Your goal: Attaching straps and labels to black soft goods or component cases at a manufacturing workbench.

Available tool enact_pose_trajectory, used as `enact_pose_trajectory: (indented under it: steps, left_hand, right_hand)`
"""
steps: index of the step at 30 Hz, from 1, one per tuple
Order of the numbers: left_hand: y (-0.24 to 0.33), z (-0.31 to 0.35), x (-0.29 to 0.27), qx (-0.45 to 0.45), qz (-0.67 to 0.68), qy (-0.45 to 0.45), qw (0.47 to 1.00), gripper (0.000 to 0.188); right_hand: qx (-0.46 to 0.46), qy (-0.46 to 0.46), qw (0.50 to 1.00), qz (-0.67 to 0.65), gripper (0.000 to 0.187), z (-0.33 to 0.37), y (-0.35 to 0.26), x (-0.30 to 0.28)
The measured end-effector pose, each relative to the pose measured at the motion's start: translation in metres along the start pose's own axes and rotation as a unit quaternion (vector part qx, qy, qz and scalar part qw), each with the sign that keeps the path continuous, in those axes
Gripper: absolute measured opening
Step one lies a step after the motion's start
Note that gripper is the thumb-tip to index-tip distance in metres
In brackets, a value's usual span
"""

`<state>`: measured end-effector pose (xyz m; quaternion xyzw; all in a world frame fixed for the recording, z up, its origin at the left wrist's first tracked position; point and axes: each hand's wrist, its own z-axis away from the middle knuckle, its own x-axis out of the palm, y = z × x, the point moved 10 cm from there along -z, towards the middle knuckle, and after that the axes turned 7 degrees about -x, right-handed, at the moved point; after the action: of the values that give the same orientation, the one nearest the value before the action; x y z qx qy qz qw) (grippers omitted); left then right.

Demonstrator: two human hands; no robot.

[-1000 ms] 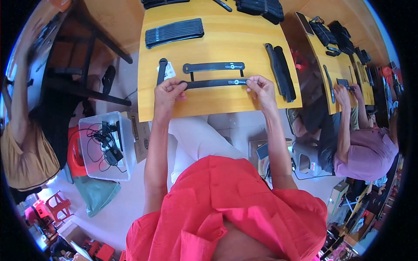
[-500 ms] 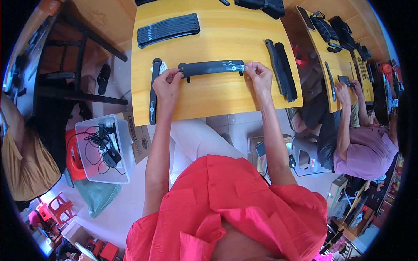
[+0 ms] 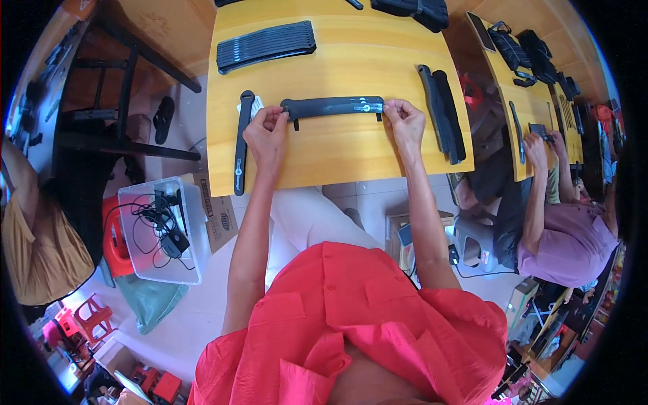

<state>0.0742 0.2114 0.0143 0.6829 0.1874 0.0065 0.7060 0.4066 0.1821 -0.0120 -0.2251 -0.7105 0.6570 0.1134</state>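
Observation:
A flat black strap (image 3: pixel 331 106) with a rounded end and white print lies stretched sideways between my hands, just above or on the yellow wooden table (image 3: pixel 337 165). My left hand (image 3: pixel 266 140) pinches its rounded left end, and my right hand (image 3: pixel 406 127) pinches the right end. Two short dark tabs poke out below it; whether they belong to it, I cannot tell. Beside my left hand a single black strap (image 3: pixel 241 148) lies lengthwise, partly over a white label (image 3: pixel 256 106). To the right of my right hand rest black straps (image 3: pixel 443 115) side by side.
A stack of black straps (image 3: pixel 266 47) lies at the table's far left, and a dark bundle (image 3: pixel 413 11) at the far right. On the right a co-worker in a purple shirt (image 3: pixel 570 236) handles a dark item. A clear bin (image 3: pixel 138 253) of cables stands on the floor left.
The whole view has shifted slightly. Both hands keep their pinch on the strap's ends, and its face looks a little more tilted.

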Motion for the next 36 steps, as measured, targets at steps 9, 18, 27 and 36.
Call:
enact_pose_trajectory:
  steps: [9,18,27,36]
  left_hand:
    - [-0.0058,-0.0014,-0.0015,-0.009,0.036,0.02,0.999,0.011]
    - [-0.0036,-0.0007,0.0,-0.018,0.033,0.017,0.999,0.009]
    - [-0.0084,-0.003,0.0005,-0.02,0.022,0.012,0.999,0.011]
    - [-0.0086,-0.0034,-0.0024,-0.007,0.022,0.026,0.999,0.012]
  right_hand:
    - [-0.03,0.023,0.999,-0.011,0.007,0.0045,-0.002,-0.0014]
    - [-0.038,0.04,0.998,0.019,0.007,0.0061,-0.0077,-0.0037]
    - [-0.046,0.045,0.996,0.053,0.008,0.0046,-0.0083,-0.005]
    - [-0.057,0.024,0.996,0.064,0.009,0.003,-0.0041,-0.0023]
